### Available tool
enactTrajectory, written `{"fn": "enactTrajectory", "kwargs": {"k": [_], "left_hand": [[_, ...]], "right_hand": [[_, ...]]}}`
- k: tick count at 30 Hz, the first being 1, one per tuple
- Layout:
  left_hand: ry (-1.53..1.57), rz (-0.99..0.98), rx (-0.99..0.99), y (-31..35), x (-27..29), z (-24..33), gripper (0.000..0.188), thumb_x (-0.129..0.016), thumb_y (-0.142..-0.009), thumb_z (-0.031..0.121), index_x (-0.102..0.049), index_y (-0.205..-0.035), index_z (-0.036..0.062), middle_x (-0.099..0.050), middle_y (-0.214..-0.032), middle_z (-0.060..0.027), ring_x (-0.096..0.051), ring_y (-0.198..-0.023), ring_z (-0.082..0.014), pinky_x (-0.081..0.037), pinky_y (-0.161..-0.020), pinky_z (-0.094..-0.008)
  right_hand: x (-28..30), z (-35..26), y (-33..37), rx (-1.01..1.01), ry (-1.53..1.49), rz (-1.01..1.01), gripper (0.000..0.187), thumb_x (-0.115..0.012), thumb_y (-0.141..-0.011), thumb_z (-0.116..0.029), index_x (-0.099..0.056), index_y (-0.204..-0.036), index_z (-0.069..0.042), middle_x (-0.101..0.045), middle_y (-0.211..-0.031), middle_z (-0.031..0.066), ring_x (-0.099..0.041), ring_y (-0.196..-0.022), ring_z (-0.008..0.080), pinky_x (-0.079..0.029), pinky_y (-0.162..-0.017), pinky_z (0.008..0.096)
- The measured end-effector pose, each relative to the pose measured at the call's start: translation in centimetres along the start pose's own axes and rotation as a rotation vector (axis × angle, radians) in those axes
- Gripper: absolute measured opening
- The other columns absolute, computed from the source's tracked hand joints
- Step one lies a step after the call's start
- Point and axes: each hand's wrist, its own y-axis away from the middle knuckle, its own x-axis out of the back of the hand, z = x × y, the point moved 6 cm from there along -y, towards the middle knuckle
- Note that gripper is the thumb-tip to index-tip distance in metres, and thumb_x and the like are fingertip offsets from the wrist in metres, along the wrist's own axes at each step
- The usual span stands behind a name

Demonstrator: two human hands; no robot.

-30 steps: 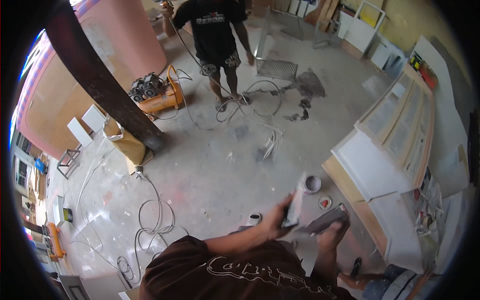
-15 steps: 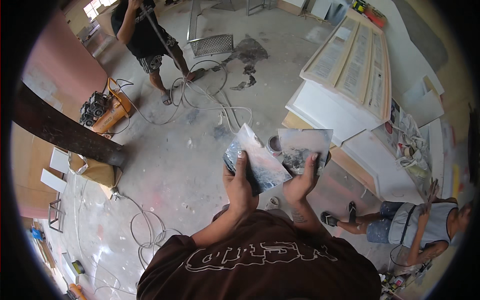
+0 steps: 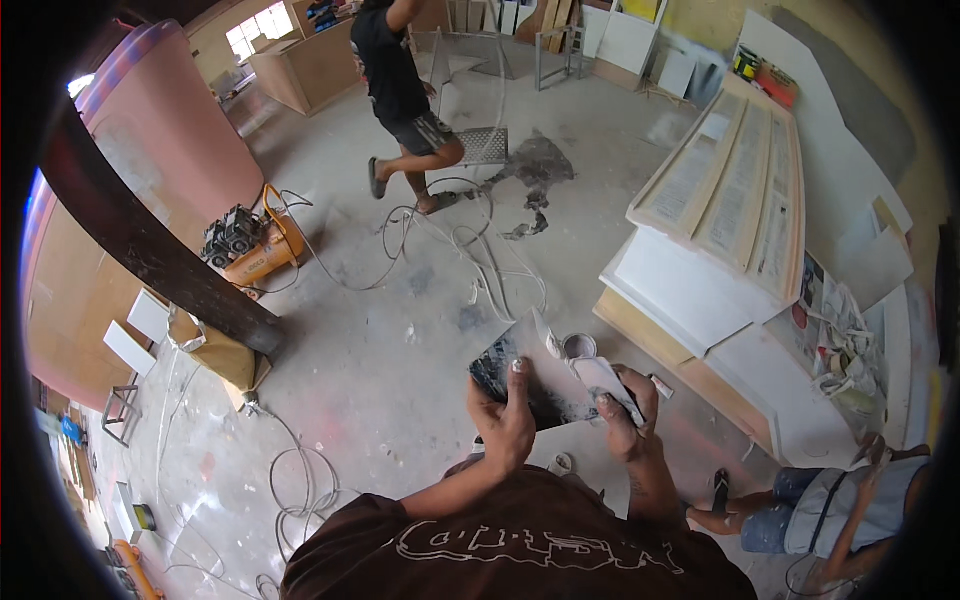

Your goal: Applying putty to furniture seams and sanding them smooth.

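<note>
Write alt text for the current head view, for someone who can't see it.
A person's left hand holds a smeared flat plate and the right hand a second flat piece close by, above a stained grey floor. Beyond are an orange compressor and a co-worker in black; a large white panelled structure stands to the right.

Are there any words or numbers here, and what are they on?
I won't copy out words, but here's where lettering shows.
Brown shirt: big outlined letters, bent by the lens.
Orange air compressor: small dark marks, too small to read.
Panel with wooden strips: rows of tiny print, too small to read.
Plate in the left hand: no lettering I can make out.
</note>
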Motion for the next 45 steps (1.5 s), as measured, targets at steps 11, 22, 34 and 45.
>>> {"fn": "enactTrajectory", "kwargs": {"k": [11, 22, 34, 45], "left_hand": [[0.061, -0.053, -0.018, -1.4, 0.4, 1.1, 0.024, -0.063, -0.098, 0.008, -0.057, -0.121, 0.0030, -0.066, -0.105, -0.0030, -0.062, -0.091, -0.0095, -0.051, -0.082, -0.0270], [0.195, -0.628, 1.107, 5.9, -3.7, -3.7, 0.032, -0.065, -0.098, 0.025, -0.059, -0.124, 0.0076, -0.070, -0.099, -0.0027, -0.068, -0.086, -0.0142, -0.058, -0.076, -0.0319], [0.129, -0.683, 1.202, 6.6, -2.8, -4.5, 0.032, -0.061, -0.099, 0.031, -0.062, -0.123, 0.0085, -0.071, -0.103, -0.0044, -0.070, -0.081, -0.0139, -0.059, -0.071, -0.0283], [1.032, -0.734, 1.655, 6.2, -4.8, -4.5, 0.025, -0.048, -0.103, 0.034, -0.051, -0.101, 0.0096, -0.046, -0.065, -0.0007, -0.041, -0.041, -0.0120, -0.030, -0.038, -0.0254]], "right_hand": [[2.3, 0.3, 0.1, -0.613, 0.039, -0.532, 0.030, -0.059, -0.098, -0.022, -0.061, -0.118, 0.001, -0.064, -0.078, 0.0089, -0.056, -0.064, 0.0125, -0.045, -0.063, 0.0284], [3.4, 4.4, 2.9, -0.210, 1.042, -0.206, 0.021, -0.066, -0.092, -0.021, -0.068, -0.099, -0.002, -0.066, -0.083, 0.0020, -0.060, -0.077, 0.0124, -0.050, -0.068, 0.0307], [4.4, 7.4, 6.8, -0.998, -0.690, 0.541, 0.043, -0.057, -0.098, -0.049, -0.054, -0.083, -0.009, -0.054, -0.069, -0.0002, -0.055, -0.066, 0.0116, -0.048, -0.061, 0.0322], [6.0, 6.4, 1.9, -0.933, -0.233, 0.552, 0.039, -0.068, -0.094, -0.042, -0.068, -0.085, -0.004, -0.063, -0.079, -0.0007, -0.057, -0.069, 0.0065, -0.048, -0.062, 0.0246]]}}
